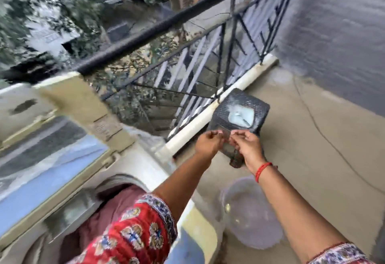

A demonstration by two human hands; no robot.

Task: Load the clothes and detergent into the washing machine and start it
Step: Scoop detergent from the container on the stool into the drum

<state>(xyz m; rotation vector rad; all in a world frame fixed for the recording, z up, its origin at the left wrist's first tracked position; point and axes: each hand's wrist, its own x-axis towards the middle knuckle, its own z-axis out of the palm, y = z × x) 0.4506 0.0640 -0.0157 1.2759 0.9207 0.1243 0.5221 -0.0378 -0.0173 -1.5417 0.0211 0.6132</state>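
both my hands meet right of washer [145, 180], over floor. left hand [208, 144] and right hand [246, 149] pinch small clear thing [226, 136] between fingers, likely detergent sachet, blurred. clothes [116, 201] already in drum. judge: tear slow, keep upright, then carry over drum. basin [250, 211] below. black box [239, 113] behind hands: unclear what.

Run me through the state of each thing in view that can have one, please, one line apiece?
Washing machine lid: raised open.
Drum: holds pinkish clothes.
Dark stool: upright by the railing, its seat torn open.
Clear tub: on the floor, looks empty.
Left hand: pinching something small; too blurred to name.
Right hand: pinching the same small thing.
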